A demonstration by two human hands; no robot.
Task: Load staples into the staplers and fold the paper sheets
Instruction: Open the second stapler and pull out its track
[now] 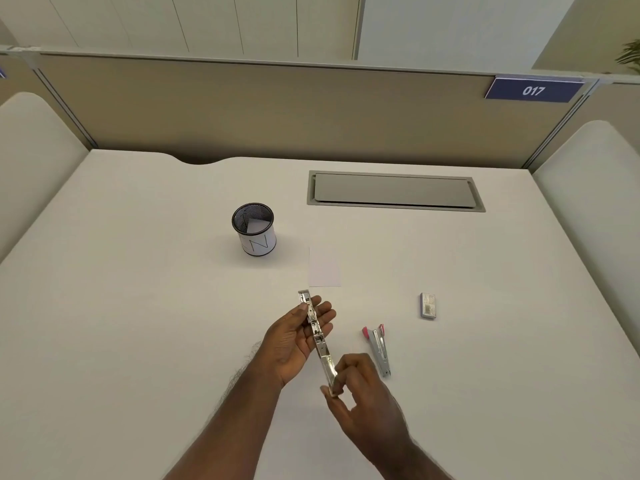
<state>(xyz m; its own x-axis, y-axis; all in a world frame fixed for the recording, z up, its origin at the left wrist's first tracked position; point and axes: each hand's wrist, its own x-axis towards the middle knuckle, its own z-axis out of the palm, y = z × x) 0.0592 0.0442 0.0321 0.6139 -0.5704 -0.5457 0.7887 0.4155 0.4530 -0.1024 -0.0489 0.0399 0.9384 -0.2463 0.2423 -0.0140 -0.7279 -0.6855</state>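
I hold the silver stapler (317, 336) swung open above the desk (138, 306): my left hand (294, 337) cradles its far half with the thumb curled over the metal, and my right hand (360, 393) pinches the near end between thumb and fingertips. Whether any staples sit in its channel I cannot tell; I judge this loading under way, not finished. The pink stapler (379, 349) lies closed on the desk just right of my hands, untouched as far as can be seen, and the staple box (428, 305) rests further right, apparently closed. One paper sheet (324, 266) lies flat and unfolded just beyond the silver stapler, so folding remains. A mesh pen cup (254, 228) holding a white slip stands beyond and to the left, well apart. The desk offers open surface left and right; the cable hatch (394, 190) and rear partition (277, 109) bound the far side.
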